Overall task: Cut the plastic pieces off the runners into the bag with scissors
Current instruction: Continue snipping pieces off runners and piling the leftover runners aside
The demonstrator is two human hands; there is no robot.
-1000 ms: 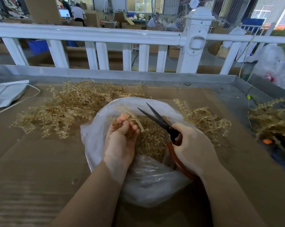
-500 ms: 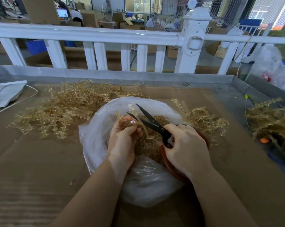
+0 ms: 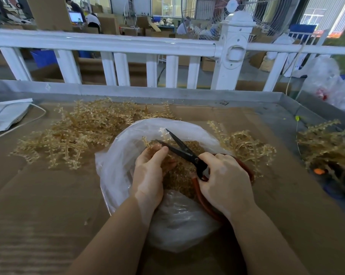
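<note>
Over the bag, the right hand holds scissors open.

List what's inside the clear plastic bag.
The clear plastic bag holds a heap of small amber cut plastic pieces. The left hand, right hand and black scissors cover part of it; the bottom is hidden.

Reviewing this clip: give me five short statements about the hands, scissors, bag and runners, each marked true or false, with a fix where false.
1. The right hand holds the scissors. True.
2. The scissor blades are closed. False: they are spread open.
3. The left hand holds a runner over the bag. True.
4. The bag is empty. False: cut pieces fill it.
5. A pile of runners lies left of the bag. True.
</note>
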